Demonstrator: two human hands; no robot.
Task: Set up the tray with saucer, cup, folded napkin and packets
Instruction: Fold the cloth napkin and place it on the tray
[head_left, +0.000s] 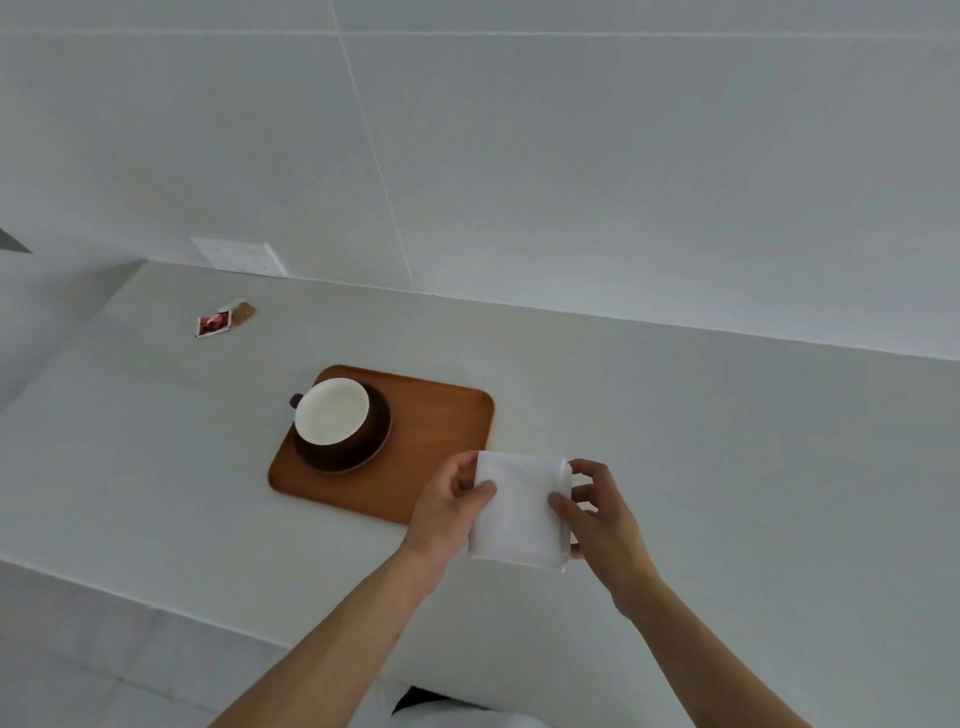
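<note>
A wooden tray (436, 415) lies on the white counter. On its left half a dark brown saucer (382, 434) carries a brown cup (332, 415) with a white inside, handle pointing left. A folded white napkin (519, 512) is held above the counter at the tray's near right corner. My left hand (449, 512) pinches its left edge and my right hand (597, 512) pinches its right edge. Two packets, one red and white (213, 325) and one tan (243, 313), lie on the counter far to the left, near the wall.
A white wall socket plate (239, 255) sits low on the tiled wall behind the packets. The counter's near edge (156, 605) runs diagonally at lower left, with grey floor tiles below it.
</note>
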